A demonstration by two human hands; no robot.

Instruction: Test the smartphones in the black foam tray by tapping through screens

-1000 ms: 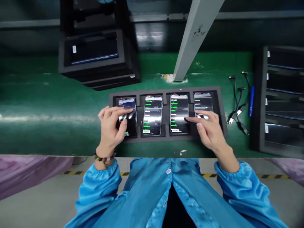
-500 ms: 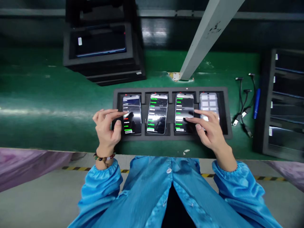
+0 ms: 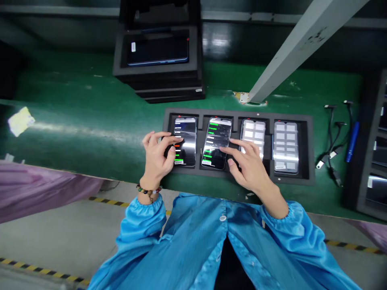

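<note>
A black foam tray (image 3: 236, 113) holds several phones side by side on the green table. My left hand (image 3: 159, 155) has its index finger over the leftmost phone (image 3: 189, 149), whose dark screen lists white, red and green lines. Fingers of my right hand (image 3: 246, 161) are spread at the right edge of the second phone (image 3: 215, 139), which lies slightly tilted under green and white text. Behind that hand, the third phone (image 3: 255, 129) shows pale blocks, as does the rightmost phone (image 3: 286, 147). Neither hand holds anything.
Stacked black trays (image 3: 160, 72) with a phone on top stand at the back. A grey metal post (image 3: 290, 52) rises behind the tray. Short black cables (image 3: 331, 137), a blue pen-like object (image 3: 352, 141) and another tray (image 3: 364, 177) lie right. A yellowish item (image 3: 21, 121) is far left.
My right hand has moved left from the third phone to the second. The third phone's screen went from text lines to pale blocks. The whole view has shifted, with the tray now further right.
</note>
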